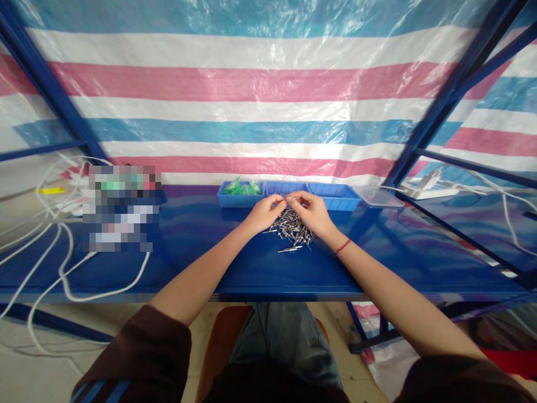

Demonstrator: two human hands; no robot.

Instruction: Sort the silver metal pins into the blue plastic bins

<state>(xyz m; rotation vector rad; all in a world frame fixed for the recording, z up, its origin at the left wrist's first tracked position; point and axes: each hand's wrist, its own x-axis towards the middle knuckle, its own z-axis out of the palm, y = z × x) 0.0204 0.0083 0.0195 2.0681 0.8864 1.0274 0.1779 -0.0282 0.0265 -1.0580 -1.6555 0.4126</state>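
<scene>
My left hand (265, 212) and my right hand (312, 212) meet fingertip to fingertip above a heap of small metal rivets (291, 230) on the blue table (235, 263). Both hands are pinched closed on one small metal piece (287, 197) held between them; it is too small to name with certainty but looks like a rivet. A red string circles my right wrist. Just behind the hands stands a row of blue plastic trays (331, 196); the left tray (240, 200) holds green pieces (241, 187).
A clear plastic lid or tray (380, 197) lies right of the blue trays. White cables (62, 268) loop over the table's left side beside a blurred box (121, 208). Blue shelf struts rise on both sides, and a striped tarp hangs behind.
</scene>
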